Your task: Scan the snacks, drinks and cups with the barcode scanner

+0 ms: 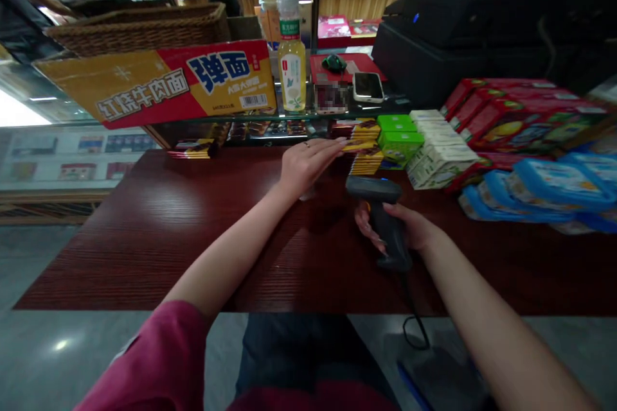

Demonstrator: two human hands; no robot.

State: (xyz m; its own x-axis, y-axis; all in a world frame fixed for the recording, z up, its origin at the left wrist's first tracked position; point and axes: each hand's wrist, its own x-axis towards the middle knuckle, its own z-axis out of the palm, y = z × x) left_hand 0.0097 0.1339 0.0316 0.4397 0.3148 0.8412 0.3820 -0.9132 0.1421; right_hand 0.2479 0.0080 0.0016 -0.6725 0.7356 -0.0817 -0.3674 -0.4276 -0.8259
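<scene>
My right hand (409, 225) is wrapped around the handle of a black barcode scanner (390, 231), whose head points away from me over the dark wooden counter. A black cable hangs from the scanner's lower end. My left hand (308, 164) reaches forward, its fingers closed at the near end of a thin yellow packet (361, 146). That packet is at the top of a stack of similar yellow packets (366, 164); whether it is lifted off them I cannot tell. Green boxes (399, 138) stand just right of the stack.
White-green packs (441, 148), red boxes (520, 112) and blue-lidded packs (540, 186) fill the counter's right side. On the glass shelf behind are a drink bottle (292, 64), a phone (368, 87) and a cardboard carton (159, 83). Another small packet stack (193, 149) lies left.
</scene>
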